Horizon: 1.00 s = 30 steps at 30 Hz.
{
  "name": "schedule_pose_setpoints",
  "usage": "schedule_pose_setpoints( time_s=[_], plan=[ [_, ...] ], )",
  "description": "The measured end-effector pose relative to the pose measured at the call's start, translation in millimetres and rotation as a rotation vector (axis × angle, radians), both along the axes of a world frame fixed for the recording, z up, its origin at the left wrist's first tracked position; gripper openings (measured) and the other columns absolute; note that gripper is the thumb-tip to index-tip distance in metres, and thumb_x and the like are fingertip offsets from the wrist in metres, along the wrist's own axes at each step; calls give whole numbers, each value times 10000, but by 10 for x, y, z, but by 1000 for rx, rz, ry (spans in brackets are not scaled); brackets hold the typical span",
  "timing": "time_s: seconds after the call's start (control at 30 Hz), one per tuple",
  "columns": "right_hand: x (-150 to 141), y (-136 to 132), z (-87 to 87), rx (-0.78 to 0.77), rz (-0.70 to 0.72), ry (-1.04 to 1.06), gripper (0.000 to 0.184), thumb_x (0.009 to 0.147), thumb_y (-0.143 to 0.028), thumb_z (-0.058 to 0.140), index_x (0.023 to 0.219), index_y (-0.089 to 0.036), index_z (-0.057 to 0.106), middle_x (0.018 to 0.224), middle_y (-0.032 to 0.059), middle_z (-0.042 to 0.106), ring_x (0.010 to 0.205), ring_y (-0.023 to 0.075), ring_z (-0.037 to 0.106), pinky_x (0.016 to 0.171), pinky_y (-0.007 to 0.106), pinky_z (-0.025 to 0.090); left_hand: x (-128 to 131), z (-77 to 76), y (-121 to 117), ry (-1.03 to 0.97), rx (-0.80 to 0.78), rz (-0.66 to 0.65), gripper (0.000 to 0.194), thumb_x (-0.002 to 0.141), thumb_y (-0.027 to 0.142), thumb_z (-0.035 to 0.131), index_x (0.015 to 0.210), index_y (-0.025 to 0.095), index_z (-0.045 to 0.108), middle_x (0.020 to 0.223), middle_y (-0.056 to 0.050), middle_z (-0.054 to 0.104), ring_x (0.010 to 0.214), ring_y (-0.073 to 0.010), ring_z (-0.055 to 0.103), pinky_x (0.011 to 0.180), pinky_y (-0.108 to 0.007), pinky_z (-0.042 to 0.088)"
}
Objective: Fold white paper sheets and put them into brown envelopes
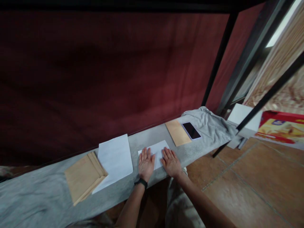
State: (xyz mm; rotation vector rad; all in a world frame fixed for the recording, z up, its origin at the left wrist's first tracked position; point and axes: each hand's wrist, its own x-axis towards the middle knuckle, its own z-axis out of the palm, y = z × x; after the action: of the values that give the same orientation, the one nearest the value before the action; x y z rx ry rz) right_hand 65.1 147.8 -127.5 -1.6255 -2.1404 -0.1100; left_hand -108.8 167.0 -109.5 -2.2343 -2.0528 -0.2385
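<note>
A folded sheet of white paper (157, 152) lies on the grey cloth in front of me. My left hand (146, 164), with a dark band on its wrist, rests flat on the sheet's left end, fingers stretched out. On the right end my right hand (171, 163) lies flat too, its fingers extended. Left of my hands are larger white sheets (116, 158). A stack of brown envelopes (83, 175) overlaps their left edge. Beyond my right hand lies a single brown envelope (178, 132), close beside a smartphone (191, 130) with a dark screen.
The narrow bench surface is covered by a grey cloth (152, 134), bunched at its right end. A dark red panel (118, 79) rises behind it. Black metal posts (219, 60) stand at the right. White boxes (244, 118) and a red-and-yellow box (282, 128) sit beyond the bench.
</note>
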Motion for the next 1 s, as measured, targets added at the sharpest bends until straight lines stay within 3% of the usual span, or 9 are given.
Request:
schedule_pose_setpoints(
  time_s=[0.2, 0.43, 0.53, 0.67, 0.73, 0.83, 1.0],
  plan=[
    [-4, 0, 50, -21, -31, -9, 528, 1012, -424, 399, 1461, -155, 468, 1514, 130, 451, 1386, 257, 440, 1179, 418, 251, -32, -73, -14, -26, 44, 154, 686, 1010, 492, 224, 1496, 27, 362, 1558, -214, 351, 1470, -304, 301, 1198, -464, 251],
    [-19, -2, 57, -28, -43, -14, 533, 1009, -428, 398, 1462, -154, 467, 1512, 128, 459, 1379, 263, 445, 1174, 424, 243, -150, -142, -20, -69, 137, 204, 664, 1012, 444, 224, 1458, -15, 401, 1489, -257, 443, 1425, -327, 383, 1168, -500, 307],
    [-25, 2, 50, -29, -45, -12, 530, 1007, -428, 402, 1453, -152, 477, 1503, 131, 471, 1376, 265, 447, 1171, 432, 243, -90, -112, -101, -110, 172, 101, 622, 1018, 405, 233, 1461, 1, 398, 1491, -251, 447, 1433, -318, 371, 1165, -511, 323],
    [0, -2, 30, -27, -27, -37, 522, 1008, -401, 401, 1460, -150, 466, 1526, 137, 436, 1396, 266, 422, 1168, 433, 244, 170, -84, -301, -171, 154, -252, 554, 1030, 362, 249, 1516, 110, 333, 1540, -145, 425, 1454, -241, 345, 1164, -462, 367],
    [19, -6, 20, -22, -8, -54, 512, 1012, -373, 390, 1471, -153, 451, 1543, 135, 409, 1406, 263, 408, 1166, 428, 248, 288, -95, -404, -158, 128, -365, 545, 1035, 352, 244, 1522, 122, 320, 1543, -131, 425, 1450, -237, 354, 1165, -471, 368],
    [29, -4, 13, -17, 2, -59, 512, 1017, -369, 377, 1476, -152, 440, 1546, 131, 408, 1406, 265, 408, 1164, 432, 254, 339, -119, -518, -126, 126, -372, 558, 1034, 373, 261, 1526, 116, 310, 1541, -141, 422, 1448, -249, 357, 1171, -493, 352],
    [-1, 3, 25, -13, -24, -35, 525, 1019, -403, 379, 1471, -144, 447, 1531, 138, 430, 1393, 264, 426, 1166, 432, 255, 168, -115, -625, -65, 142, -296, 607, 1017, 431, 325, 1530, 107, 303, 1543, -163, 408, 1455, -265, 342, 1172, -496, 344]
  ],
)
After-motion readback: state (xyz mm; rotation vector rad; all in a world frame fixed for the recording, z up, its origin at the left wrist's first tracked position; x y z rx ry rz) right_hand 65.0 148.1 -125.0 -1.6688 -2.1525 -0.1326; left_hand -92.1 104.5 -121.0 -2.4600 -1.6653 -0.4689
